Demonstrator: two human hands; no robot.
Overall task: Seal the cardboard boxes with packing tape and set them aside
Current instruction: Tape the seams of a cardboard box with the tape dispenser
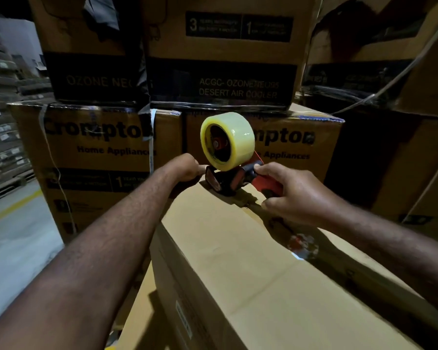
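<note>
No real worktop here, just a plain cardboard box in front of me, with the tape dispenser sitting on its far end. Off to my left there's grey concrete floor with a yellow line, and a printed Crompton box stands on it.

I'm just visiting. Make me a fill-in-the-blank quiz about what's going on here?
The right hand holds the tape dispenser on the cardboard box by its ____ handle.
The tape roll is pale ____.
The stacked carton behind reads Desert Air ____.
Missing words: red, yellow, Cooler.
</note>
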